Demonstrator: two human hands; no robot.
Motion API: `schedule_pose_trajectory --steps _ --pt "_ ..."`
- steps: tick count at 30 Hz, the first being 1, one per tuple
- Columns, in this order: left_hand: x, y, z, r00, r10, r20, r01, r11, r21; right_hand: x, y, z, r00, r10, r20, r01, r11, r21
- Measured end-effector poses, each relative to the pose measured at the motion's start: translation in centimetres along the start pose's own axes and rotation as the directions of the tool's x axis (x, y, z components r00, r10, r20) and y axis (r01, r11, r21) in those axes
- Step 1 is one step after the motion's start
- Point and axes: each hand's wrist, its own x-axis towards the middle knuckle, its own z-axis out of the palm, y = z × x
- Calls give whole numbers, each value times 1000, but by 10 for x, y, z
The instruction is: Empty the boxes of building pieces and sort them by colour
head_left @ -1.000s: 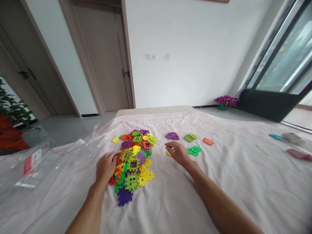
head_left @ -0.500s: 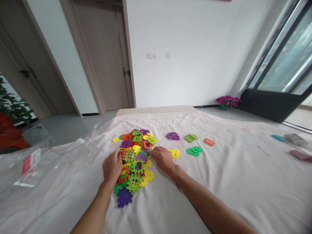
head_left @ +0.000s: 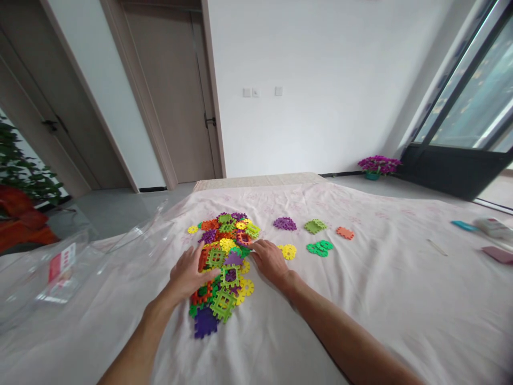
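Likely sorting the plastic pieces [head_left: 233, 259]. Left hand [head_left: 188, 274] at their 9 o'clock, thumb spread; right hand [head_left: 271, 261] at 3, pinch: can't tell. Next pick needs one piece freed.

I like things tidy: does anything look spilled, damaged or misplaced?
No spill or clear damage shows. Only the cloth looks untidy, wrinkled around the mixed pile of plastic pieces; some clear packaging lies loosely at left.

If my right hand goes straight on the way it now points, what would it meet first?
Most likely the orange square piece in the pile, just beyond the fingertips of your right hand; depth is unclear, so they may already touch it.
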Motion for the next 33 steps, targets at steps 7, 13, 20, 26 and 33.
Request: schedule_pose_trajectory --steps 7,13,20,26,33 --pt "-75 28 5 961 71 268 -129 970 205 0 2 3 996 85 -32 -83 995 63" --pt "-83 48 35 992 115 48 -123 964 236 0 16 -1 939 140 -312 -20 933 360" --pt "-30 78 53 983 142 -120 -98 944 316 5 75 -10 732 610 -302 -316 697 643" --pt "8 86 51 972 177 -154 -128 950 285 -6 117 -12 653 715 -251 -459 637 620" --pt "-1 44 15 940 12 -342 46 986 162 -10 70 -11 912 338 -232 -226 887 402"
